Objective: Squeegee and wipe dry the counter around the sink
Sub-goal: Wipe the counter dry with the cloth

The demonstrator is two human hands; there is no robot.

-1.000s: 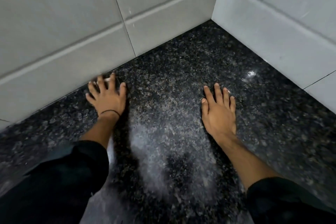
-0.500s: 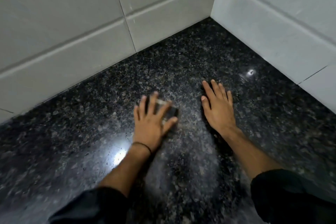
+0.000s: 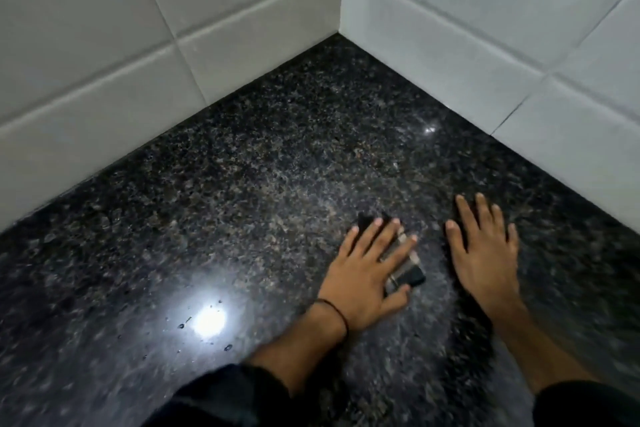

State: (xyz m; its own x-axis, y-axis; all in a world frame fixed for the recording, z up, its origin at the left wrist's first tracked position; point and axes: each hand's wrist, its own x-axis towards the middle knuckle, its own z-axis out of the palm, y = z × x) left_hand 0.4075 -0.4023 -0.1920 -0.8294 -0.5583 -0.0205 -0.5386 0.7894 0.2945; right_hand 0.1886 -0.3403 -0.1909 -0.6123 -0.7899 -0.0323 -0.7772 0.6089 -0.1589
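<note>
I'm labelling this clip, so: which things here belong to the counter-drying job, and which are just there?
Job: counter; squeegee, pressed under the left hand; right hand, flat on the counter; water drops.
Just there: tiled walls; wristband; sleeves.

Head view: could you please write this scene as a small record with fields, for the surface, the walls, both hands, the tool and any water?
surface: dark speckled stone counter, glossy, with a bright light reflection
walls: white tiles meeting in a corner behind
left hand: fingers straight, pressing flat on a small tool
tool: clear and black parts, mostly covered and blurred; type unclear
right hand: flat on the bare counter beside the left, holding nothing
water: a few droplets near the reflection
</note>
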